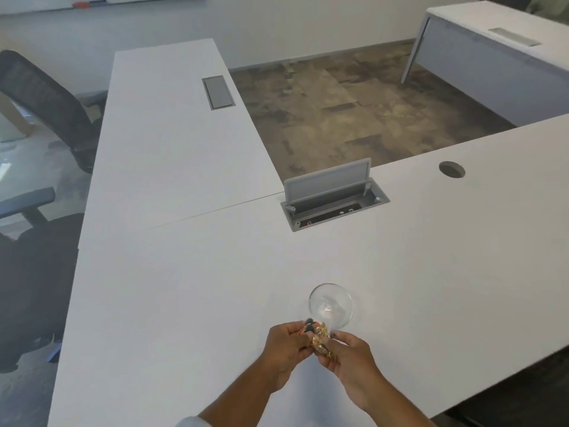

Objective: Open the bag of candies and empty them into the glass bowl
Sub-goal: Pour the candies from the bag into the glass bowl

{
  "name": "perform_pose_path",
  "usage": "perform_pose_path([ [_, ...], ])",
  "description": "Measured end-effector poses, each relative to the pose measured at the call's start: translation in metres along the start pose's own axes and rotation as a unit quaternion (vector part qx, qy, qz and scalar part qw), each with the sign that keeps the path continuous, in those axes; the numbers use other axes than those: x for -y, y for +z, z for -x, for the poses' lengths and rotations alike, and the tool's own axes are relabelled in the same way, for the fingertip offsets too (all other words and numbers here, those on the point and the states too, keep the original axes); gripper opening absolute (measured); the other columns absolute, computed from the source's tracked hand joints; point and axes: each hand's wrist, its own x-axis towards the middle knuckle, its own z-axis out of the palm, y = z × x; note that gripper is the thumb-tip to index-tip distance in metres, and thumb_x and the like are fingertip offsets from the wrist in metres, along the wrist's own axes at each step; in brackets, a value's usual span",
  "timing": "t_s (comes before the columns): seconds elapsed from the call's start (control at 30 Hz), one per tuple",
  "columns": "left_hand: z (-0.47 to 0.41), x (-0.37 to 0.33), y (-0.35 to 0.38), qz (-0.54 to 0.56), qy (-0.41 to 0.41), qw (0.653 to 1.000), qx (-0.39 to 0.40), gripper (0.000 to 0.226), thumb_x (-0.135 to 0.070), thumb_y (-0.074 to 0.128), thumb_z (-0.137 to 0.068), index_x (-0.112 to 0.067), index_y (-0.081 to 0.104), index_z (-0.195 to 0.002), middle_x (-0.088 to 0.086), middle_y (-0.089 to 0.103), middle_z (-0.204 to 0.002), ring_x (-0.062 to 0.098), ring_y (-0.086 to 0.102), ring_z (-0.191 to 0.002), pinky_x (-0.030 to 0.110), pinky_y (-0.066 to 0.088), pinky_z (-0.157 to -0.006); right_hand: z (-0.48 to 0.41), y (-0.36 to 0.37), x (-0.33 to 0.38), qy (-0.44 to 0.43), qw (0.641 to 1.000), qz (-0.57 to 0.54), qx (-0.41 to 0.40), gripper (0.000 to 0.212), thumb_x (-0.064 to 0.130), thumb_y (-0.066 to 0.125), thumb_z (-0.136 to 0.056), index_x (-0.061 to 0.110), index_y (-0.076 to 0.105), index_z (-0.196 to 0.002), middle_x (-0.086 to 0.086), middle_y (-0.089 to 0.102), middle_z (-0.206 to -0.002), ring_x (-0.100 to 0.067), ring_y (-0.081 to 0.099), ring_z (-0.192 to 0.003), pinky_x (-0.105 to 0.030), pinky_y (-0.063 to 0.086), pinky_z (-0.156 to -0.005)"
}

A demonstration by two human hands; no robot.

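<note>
A small clear glass bowl point(331, 305) stands on the white desk point(191, 291), just beyond my hands. Nothing is inside it that I can make out. A clear plastic bag of gold-wrapped candies point(320, 342) is held between both hands, right at the bowl's near rim. My left hand point(284, 343) pinches the bag's left side near its top. My right hand point(346, 354) grips the bag's right side and bottom. Whether the bag's top is open cannot be told.
An open grey cable box point(334, 200) with a raised lid sits in the desk behind the bowl. A round cable hole point(451, 169) lies to the far right. A black office chair point(46, 112) stands left of the desk.
</note>
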Motion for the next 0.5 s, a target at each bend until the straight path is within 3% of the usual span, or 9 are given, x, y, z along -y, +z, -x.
perform_pose_path([
  [0.13,-0.008,-0.003,0.009,0.000,-0.014,1.000,-0.014,0.023,0.008,0.063,-0.105,0.011,0.078,-0.123,0.026,0.084,-0.122,0.041,0.080,-0.121,0.043,0.066,-0.106,-0.005,-0.007,0.006,0.011,1.000,-0.019,0.000,0.021,-0.004,0.072,-0.095,-0.008,0.075,-0.115,-0.024,0.083,-0.100,-0.025,0.081,-0.075,-0.029,0.067,-0.068],
  [0.3,-0.012,-0.009,0.019,0.016,-0.025,0.999,-0.016,0.021,0.009,0.064,-0.105,0.012,0.079,-0.120,0.027,0.084,-0.119,0.038,0.083,-0.111,0.034,0.071,-0.088,-0.006,-0.010,0.013,0.011,1.000,-0.027,-0.009,0.019,-0.004,0.073,-0.094,-0.005,0.078,-0.113,-0.026,0.083,-0.105,-0.029,0.079,-0.086,-0.030,0.067,-0.071],
  [0.43,-0.015,-0.014,0.024,0.015,-0.033,0.999,-0.016,0.020,0.010,0.066,-0.102,0.011,0.080,-0.117,0.025,0.086,-0.116,0.031,0.085,-0.099,0.033,0.072,-0.085,-0.007,-0.010,0.020,0.019,0.999,-0.035,-0.026,0.020,-0.005,0.073,-0.094,-0.005,0.077,-0.114,-0.024,0.083,-0.107,-0.039,0.080,-0.107,-0.032,0.067,-0.076],
  [0.5,-0.016,-0.016,0.026,0.010,-0.037,0.999,-0.019,0.021,0.014,0.066,-0.101,0.011,0.080,-0.115,0.026,0.086,-0.115,0.035,0.085,-0.104,0.033,0.072,-0.085,-0.006,-0.010,0.023,0.019,0.999,-0.038,-0.027,0.021,-0.007,0.073,-0.093,-0.005,0.076,-0.114,-0.024,0.083,-0.107,-0.035,0.081,-0.100,-0.031,0.067,-0.075],
])
